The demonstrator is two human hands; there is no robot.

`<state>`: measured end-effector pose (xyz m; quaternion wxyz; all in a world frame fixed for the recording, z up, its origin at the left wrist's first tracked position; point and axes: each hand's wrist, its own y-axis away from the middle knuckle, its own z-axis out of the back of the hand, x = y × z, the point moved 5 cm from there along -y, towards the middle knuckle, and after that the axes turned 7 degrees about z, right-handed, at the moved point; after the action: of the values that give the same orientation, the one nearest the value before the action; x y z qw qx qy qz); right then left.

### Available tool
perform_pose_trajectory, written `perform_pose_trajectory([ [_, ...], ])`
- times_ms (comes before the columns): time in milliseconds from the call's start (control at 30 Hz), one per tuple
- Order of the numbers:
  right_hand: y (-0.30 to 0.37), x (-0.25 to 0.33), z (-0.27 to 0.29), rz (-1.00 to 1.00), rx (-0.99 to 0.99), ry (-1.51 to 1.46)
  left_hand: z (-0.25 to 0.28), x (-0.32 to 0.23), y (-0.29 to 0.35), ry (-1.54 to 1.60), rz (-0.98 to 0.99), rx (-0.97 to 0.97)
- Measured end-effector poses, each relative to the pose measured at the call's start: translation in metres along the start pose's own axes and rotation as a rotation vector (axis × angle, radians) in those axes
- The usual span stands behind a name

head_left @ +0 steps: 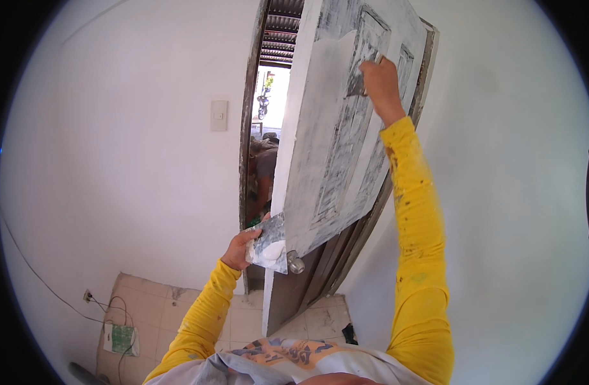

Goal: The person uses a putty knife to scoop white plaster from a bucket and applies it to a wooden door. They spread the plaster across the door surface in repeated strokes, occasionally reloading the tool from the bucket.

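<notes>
1. clearly, the door [320, 147] stands ajar in front of the person, its face streaked grey and white, with the round metal doorknob [295, 263] low on it; that knob serves as landmark for the rest.

2. the right hand [381, 83] is far above the knob and to its right, at the upper part of the door, fingers clenched on a dark flat blade [355, 86]. the grip itself is partly hidden by the knuckles.

3. the blade lies just left of those fingers, on the knob's side of them, and appears to rest against the door face. its long edge seems to run up and down the door; smears blur the outline, so i cannot tell its tilt exactly.

4. the left hand [239, 251] is left of the knob and slightly above it, grasping a flat plate [272, 230] by its left edge, with the thumb over the top face.

5. the plate is just beside the knob, to its upper left, and overlaps it in view; whether they touch, i cannot tell. a mound of white paste [272, 251] sits on the half nearer the knob.

6. as i judge it, the key relation is this: blade and paste are well apart, the blade up and to the right beyond the knob, the paste close by it, nearer the left hand.
</notes>
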<state>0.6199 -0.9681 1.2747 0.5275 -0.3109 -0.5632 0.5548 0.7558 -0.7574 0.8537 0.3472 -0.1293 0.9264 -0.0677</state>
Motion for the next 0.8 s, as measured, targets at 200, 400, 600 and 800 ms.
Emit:
perform_pose_trajectory([
  [200, -0.042, 0.018, -0.024, -0.199, -0.016, -0.225, 0.001, 0.0, 0.004, -0.015, 0.015, 0.007],
  [400, 0.002, 0.074, -0.062, 0.288, -0.076, 0.211, 0.005, 0.0, -0.001, 0.034, 0.028, 0.008],
  [600, 0.029, 0.044, -0.021, 0.147, 0.019, -0.029, 0.005, 0.002, 0.001, 0.024, -0.018, 0.018],
  [800, -0.042, 0.001, 0.019, -0.117, -0.041, -0.29, -0.014, 0.006, 0.002, 0.029, -0.05, 0.021],
])
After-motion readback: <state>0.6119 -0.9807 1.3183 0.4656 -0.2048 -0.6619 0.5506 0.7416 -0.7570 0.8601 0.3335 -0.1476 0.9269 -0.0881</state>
